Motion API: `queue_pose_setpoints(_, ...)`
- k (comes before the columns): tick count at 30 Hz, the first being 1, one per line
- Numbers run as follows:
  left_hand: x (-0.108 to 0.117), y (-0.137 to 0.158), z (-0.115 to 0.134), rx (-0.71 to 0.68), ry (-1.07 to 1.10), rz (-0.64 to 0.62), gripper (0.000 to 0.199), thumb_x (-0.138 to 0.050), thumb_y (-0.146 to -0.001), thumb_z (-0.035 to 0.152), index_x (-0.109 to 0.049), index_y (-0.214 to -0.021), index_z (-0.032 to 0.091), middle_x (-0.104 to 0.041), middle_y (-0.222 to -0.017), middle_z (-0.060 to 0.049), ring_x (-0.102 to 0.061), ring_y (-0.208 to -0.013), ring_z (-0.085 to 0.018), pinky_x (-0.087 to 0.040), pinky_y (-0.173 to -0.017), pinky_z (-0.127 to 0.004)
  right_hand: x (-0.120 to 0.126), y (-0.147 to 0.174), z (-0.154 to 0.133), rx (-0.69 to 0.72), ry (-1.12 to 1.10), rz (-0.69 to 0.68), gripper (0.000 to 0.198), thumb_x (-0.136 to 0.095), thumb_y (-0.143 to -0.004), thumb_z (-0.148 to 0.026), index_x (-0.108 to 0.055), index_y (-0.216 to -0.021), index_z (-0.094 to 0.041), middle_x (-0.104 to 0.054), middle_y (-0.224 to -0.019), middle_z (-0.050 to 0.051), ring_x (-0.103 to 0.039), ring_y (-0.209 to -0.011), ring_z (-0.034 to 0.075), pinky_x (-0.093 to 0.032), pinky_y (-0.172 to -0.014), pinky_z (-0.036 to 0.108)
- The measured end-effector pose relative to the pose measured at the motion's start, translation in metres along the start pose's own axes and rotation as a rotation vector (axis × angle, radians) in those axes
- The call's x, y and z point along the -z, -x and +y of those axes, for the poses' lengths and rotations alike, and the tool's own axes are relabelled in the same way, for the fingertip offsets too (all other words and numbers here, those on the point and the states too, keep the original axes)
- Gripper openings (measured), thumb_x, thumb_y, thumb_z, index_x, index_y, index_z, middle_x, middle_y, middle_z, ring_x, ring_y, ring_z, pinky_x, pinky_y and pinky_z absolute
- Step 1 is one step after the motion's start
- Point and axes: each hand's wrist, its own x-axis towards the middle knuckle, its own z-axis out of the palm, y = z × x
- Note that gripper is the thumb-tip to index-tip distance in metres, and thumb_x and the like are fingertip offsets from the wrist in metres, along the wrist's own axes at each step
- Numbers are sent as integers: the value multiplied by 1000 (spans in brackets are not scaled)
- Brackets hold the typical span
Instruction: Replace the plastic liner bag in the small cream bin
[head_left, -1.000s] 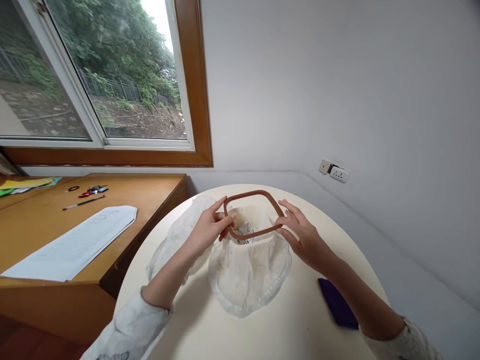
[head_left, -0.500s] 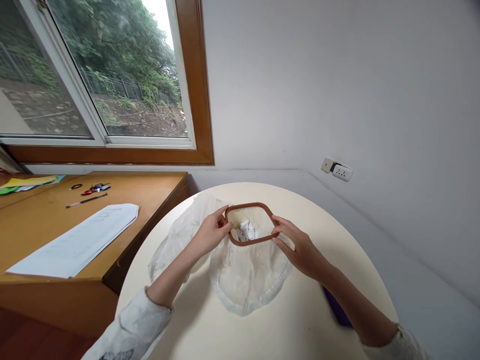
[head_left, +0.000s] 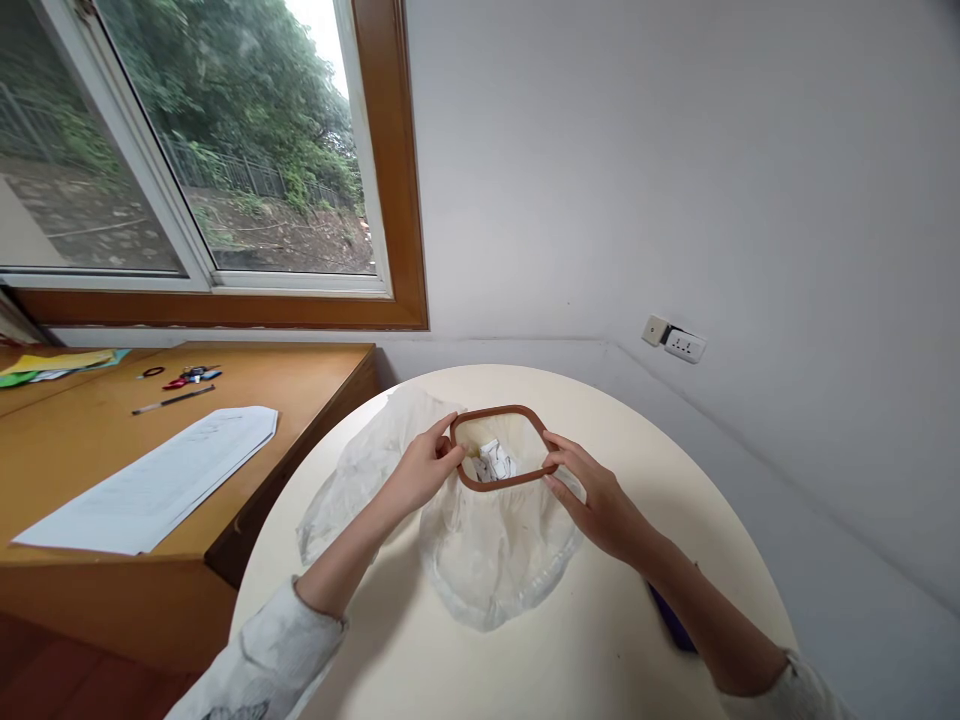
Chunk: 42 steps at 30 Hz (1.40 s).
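Near the far edge of the tabletop (head_left: 555, 655), I see left hand (head_left: 421, 465) and right hand (head_left: 604, 500) pinching the brown rim ring (head_left: 495, 487): probably light, stiff, best held at opposite sides.

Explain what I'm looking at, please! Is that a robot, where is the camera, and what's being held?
There's no robot here: those are a person's own bare hands. The camera is worn on their head, looking forward and down, so you see roughly what they see.

The left hand and right hand hold opposite sides of a brown frame. It is at the mouth of a whitish plastic bag, with crumpled paper inside.

All this is over a round, pale table. Something purple is partly hidden by the right arm. On the wooden desk lie paper sheets and a pen.
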Motion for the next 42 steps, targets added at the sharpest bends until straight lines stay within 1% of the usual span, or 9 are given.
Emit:
queue_pose_setpoints(4,3,1,10,-37,-31,-1,58,-49,-77,33,-40,-131,15,-45,-58,5,-41,-55,-12,-32,-52,-23,1,-2,-1,13,-9,26,15,-42,-87,-29,-53,-96,-24,-45,-130,8,-42,-122,22,-40,-95,40)
queue_pose_setpoints(10,10,-2,26,-93,51,154,61,-50,-76,32,-37,-133,15,-42,-55,7,-41,-52,-10,-34,-52,-22,7,-14,-9,20,-170,195,24,-47,-85,-31,-54,-107,-25,-44,-133,6,-40,-123,21,-39,-100,39)
queue_pose_setpoints(14,15,-7,21,-66,148,261,56,-51,-74,30,-47,-126,11,-40,-51,7,-40,-48,-9,-34,-48,-21,5,-25,-5,-133,-355,172,40,-41,-88,-38,-42,-127,-30,-38,-138,2,-35,-127,19,-34,-104,38)
queue_pose_setpoints(18,12,-7,10,-54,252,324,51,-51,-72,27,-52,-121,13,-42,-48,7,-39,-44,-8,-33,-44,-19,-8,-31,8,-297,-460,74,51,-37,-88,-46,-31,-136,-29,-30,-143,0,-27,-131,19,-24,-109,40)
queue_pose_setpoints(23,-3,-18,5,-127,415,441,49,-49,-74,26,-50,-122,15,-44,-47,7,-55,-51,-12,-39,-48,-20,-33,-27,17,-389,-565,77,59,-35,-87,-50,-24,-139,-25,-26,-145,4,-25,-132,19,-23,-109,40)
queue_pose_setpoints(27,-15,-49,8,-162,555,446,51,-47,-74,22,-46,-124,11,-47,-47,7,-63,-58,-15,-45,-55,-22,-42,-17,12,-346,-464,152,57,-35,-88,-48,-23,-139,-26,-23,-146,3,-21,-134,19,-21,-109,41)
queue_pose_setpoints(31,-25,-72,5,-108,562,381,51,-47,-72,19,-46,-122,8,-51,-46,6,-64,-54,-16,-47,-56,-24,-41,-7,4,-227,-263,84,57,-41,-86,-45,-27,-138,-26,-25,-145,3,-20,-134,20,-21,-109,43)
queue_pose_setpoints(34,-31,-75,-2,-97,551,377,48,-48,-70,20,-50,-117,9,-54,-48,5,-64,-52,-16,-46,-54,-23,-41,0,2,-178,-129,84,57,-42,-86,-43,-26,-138,-24,-27,-145,4,-23,-133,20,-23,-108,44)
queue_pose_setpoints(42,-35,-66,-8,-73,537,489,49,-45,-74,21,-45,-121,9,-57,-49,3,-62,-53,-14,-45,-52,-21,-50,6,4,-32,104,222,50,-41,-89,-35,-30,-136,-21,-40,-137,8,-34,-128,22,-23,-108,49)
